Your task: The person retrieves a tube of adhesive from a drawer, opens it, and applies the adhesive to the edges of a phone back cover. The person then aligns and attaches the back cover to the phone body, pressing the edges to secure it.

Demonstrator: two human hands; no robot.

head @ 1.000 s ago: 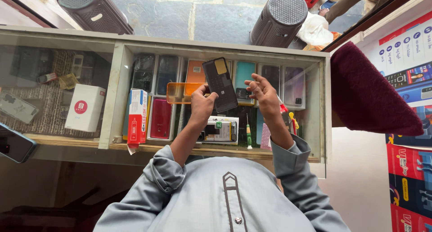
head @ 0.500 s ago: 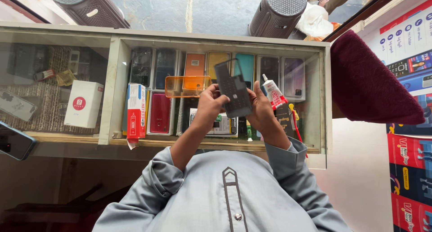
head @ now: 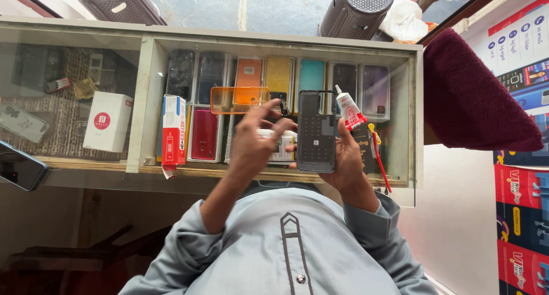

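- phone [head: 20, 168]: dark, far left edge, lying on the glass counter [head: 86, 169], well apart from both hands.
- white box [head: 107, 121]: under the glass, left compartment, upright.
- red box [head: 171, 129]: narrow, standing on end at the left of the middle compartment.
- orange case [head: 239, 99]: clear, lying flat across the top, just above the left hand.
- left hand [head: 257, 141]: fingers spread and loose, gripping nothing; fingertips just beside the panel's left edge, whether touching cannot be told.
- panel [head: 315, 132]: dark phone back, inner face to the camera, long axis running away from the body; it sits between the two hands, above the counter's near edge.
- glue tube [head: 347, 111]: white with a red label, nozzle tilted up and left, beside the panel's right edge.
- right hand [head: 346, 160]: clenched around the panel from the right and below; the nearer hand, the tube seemingly pinched in the same grip.
- red tool [head: 380, 160]: thin, on the glass just right of that hand.
- maroon cloth [head: 474, 94]: far right, clear of the hands.
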